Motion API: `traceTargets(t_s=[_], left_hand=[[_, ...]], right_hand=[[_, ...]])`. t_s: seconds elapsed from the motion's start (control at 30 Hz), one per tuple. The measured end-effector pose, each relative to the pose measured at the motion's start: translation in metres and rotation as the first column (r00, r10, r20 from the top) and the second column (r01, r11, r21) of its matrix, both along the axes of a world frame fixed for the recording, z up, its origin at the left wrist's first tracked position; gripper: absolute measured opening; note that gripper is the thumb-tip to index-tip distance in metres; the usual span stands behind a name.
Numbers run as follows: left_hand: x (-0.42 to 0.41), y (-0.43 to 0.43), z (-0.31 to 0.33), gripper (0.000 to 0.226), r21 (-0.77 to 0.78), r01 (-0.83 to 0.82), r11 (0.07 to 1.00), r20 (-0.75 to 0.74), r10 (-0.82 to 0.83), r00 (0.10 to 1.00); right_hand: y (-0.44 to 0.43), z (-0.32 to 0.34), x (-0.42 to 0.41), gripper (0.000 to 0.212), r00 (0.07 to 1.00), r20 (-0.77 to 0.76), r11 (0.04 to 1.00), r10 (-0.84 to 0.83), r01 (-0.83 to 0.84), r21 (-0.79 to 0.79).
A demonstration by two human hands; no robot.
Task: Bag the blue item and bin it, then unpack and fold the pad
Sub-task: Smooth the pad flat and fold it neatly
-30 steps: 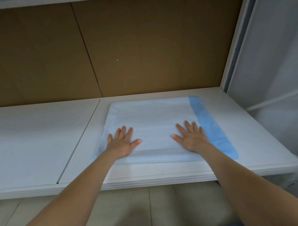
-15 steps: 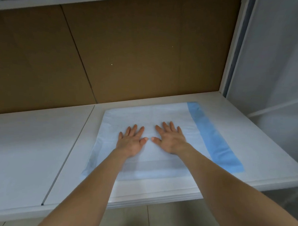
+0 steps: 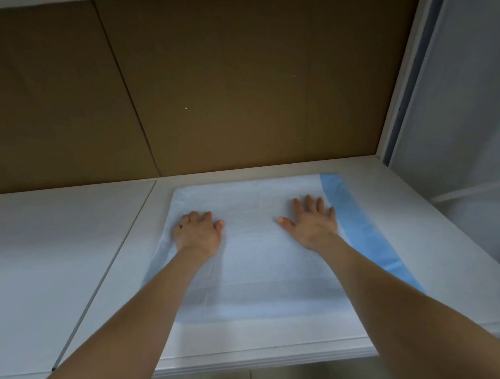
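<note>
The pad [image 3: 269, 247] lies flat on the white table [image 3: 54, 252], out of its wrap and not folded yet. No bag or bin shows. The left hand [image 3: 198, 233] and right hand [image 3: 313, 223] press flat on it, fingers spread. A moment ago they were close together; now they are far apart.

The right forearm [image 3: 409, 311] hides the near right corner of the pad [image 3: 257, 247].
</note>
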State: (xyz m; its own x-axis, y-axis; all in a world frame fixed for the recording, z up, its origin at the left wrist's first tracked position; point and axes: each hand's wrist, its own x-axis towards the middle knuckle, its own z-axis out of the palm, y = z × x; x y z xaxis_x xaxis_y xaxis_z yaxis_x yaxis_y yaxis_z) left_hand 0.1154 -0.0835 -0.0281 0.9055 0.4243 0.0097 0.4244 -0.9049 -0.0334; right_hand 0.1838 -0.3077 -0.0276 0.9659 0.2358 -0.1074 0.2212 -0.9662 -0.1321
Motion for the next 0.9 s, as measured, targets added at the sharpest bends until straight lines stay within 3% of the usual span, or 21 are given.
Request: traceTargets(t_s=[0.23, 0.4, 0.6, 0.7, 0.8, 0.9], left_hand=[[0.036, 0.006, -0.003, 0.06, -0.137, 0.199, 0.97, -0.087, -0.212, 0.973], [0.041, 0.021, -0.01, 0.071, -0.126, 0.12, 0.985, -0.089, -0.132, 0.987], [0.048, 0.026, -0.008, 0.065, -0.064, 0.045, 0.997, -0.02, -0.046, 0.999], [0.055, 0.019, -0.005, 0.063, -0.032, 0.101, 0.994, 0.012, -0.101, 0.995], [0.064, 0.019, -0.008, 0.063, -0.081, 0.168, 0.982, -0.01, -0.169, 0.986], [0.072, 0.026, -0.01, 0.066, -0.143, 0.146, 0.979, -0.042, -0.153, 0.987]], right_hand=[[0.053, -0.001, 0.009, 0.074, 0.967, -0.049, 0.968, 0.25, -0.248, 0.044], [0.03, -0.008, 0.031, 0.072, 0.99, -0.03, 0.99, 0.134, -0.133, 0.041], [0.014, -0.008, 0.045, 0.072, 0.999, 0.006, 0.999, 0.044, -0.044, -0.007], [0.028, -0.001, 0.046, 0.074, 0.996, 0.017, 0.996, 0.093, -0.093, 0.015], [0.043, 0.002, 0.048, 0.073, 0.974, -0.012, 0.973, 0.226, -0.225, 0.054], [0.041, -0.002, 0.056, 0.071, 0.97, -0.022, 0.969, 0.243, -0.242, 0.047]])
